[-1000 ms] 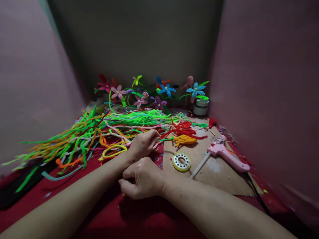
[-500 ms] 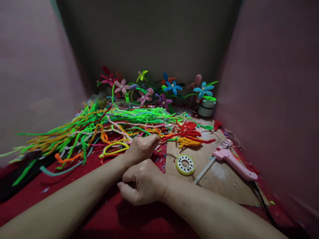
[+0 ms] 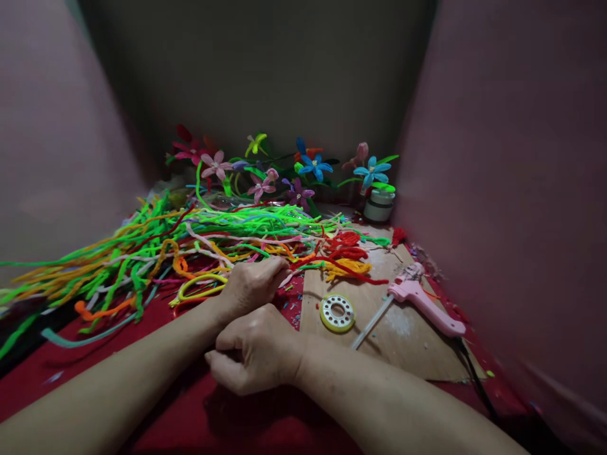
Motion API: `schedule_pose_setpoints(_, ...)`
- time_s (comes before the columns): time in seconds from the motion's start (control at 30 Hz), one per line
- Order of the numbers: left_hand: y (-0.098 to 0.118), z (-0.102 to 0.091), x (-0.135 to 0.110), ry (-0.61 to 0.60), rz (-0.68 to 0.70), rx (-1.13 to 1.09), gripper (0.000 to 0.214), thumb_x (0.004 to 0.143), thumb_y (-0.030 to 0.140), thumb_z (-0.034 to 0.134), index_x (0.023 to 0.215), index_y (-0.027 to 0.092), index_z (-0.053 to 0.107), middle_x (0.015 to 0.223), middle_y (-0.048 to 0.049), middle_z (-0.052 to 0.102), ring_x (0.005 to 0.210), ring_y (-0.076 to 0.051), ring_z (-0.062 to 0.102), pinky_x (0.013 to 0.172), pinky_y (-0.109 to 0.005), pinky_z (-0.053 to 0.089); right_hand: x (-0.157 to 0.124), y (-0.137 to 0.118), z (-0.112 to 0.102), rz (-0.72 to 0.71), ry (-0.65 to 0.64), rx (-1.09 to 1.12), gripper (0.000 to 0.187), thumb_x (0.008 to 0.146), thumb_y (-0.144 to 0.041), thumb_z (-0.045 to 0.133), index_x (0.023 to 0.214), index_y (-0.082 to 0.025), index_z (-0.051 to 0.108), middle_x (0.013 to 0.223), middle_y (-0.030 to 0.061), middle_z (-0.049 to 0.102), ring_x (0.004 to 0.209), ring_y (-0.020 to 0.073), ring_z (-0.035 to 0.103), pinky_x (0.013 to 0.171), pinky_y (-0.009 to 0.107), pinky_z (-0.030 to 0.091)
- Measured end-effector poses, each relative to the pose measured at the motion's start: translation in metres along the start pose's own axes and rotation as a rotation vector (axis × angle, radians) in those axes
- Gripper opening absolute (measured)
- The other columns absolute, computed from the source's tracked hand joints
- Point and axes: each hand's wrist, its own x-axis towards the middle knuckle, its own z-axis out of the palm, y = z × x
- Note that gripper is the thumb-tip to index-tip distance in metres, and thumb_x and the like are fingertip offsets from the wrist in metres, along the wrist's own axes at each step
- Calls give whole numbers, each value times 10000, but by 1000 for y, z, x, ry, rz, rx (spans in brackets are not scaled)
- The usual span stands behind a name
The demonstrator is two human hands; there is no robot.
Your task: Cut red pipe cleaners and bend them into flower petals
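Observation:
My left hand (image 3: pixel 256 281) is closed in a loose fist at the front edge of a pile of pipe cleaners (image 3: pixel 265 221). Its fingers are turned away, and what they hold, if anything, is hidden. A red pipe cleaner (image 3: pixel 374 278) passes close by its fingertips. Just nearer to me, my right hand (image 3: pixel 258 351) is curled beside the left wrist, thumb and forefinger almost meeting, and nothing shows in it. Partly behind my left forearm are the yellow loop handles (image 3: pixel 202 287) of what look like scissors.
Right of the hands, a wooden board (image 3: pixel 417 354) bears a white-and-yellow tape reel (image 3: pixel 337 313) and a pink glue gun (image 3: pixel 427 306) with its glue stick. Pipe-cleaner flowers (image 3: pixel 315 165) stand at the back, near a small jar (image 3: pixel 379 205). A red cloth (image 3: pixel 165 411) covers the surface.
The whole view has shifted, so everything appears slightly further left. Both hands keep the same pose and place relative to the things around them.

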Motion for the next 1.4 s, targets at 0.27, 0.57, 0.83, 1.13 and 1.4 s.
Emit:
schedule_pose_setpoints(0.27, 4, -6, 2, -47, -164, -131, 194, 879, 262, 439, 815, 165, 595, 698, -21, 681, 595, -111, 613, 558, -210, 432, -3, -1, -4, -4, 78, 15, 312, 737, -257, 499, 448, -176, 410, 415, -33, 457, 389, 71, 326, 424, 233, 216)
schedule_pose_setpoints(0.57, -86, -103, -9, 62, -715, 116, 248, 835, 348, 458, 869, 178, 634, 769, -39, 683, 713, -162, 621, 659, -246, 433, -4, -8, -6, 43, 128, 106, 316, 754, -191, 485, 510, -181, 284, 464, -38, 363, 445, 70, 327, 466, 234, 204)
schedule_pose_setpoints(0.83, -168, -136, -63, -371, -920, 409, 318, 820, 347, 416, 919, 159, 652, 851, -134, 683, 779, -276, 625, 638, -333, 436, 12, -31, -34, 302, -292, 24, 267, 789, -187, 494, 543, -171, 391, 529, -26, 476, 472, 69, 355, 474, 229, 210)
schedule_pose_setpoints(1.13, -164, -104, -7, -262, -441, 204, 284, 830, 320, 442, 986, 165, 622, 988, -75, 614, 933, -201, 571, 816, -301, 431, 89, 43, -66, 176, 202, -294, 169, 781, -135, 496, 701, -157, 643, 735, 60, 608, 690, 149, 548, 648, 261, 401)
schedule_pose_setpoints(1.4, -164, -48, 12, -587, -206, 199, 370, 750, 294, 566, 1103, 196, 610, 1047, -111, 619, 996, -269, 543, 851, -399, 412, 149, 122, -71, 295, 286, -376, 396, 719, -100, 523, 1101, -105, 629, 1147, 134, 612, 1068, 243, 524, 921, 360, 410)
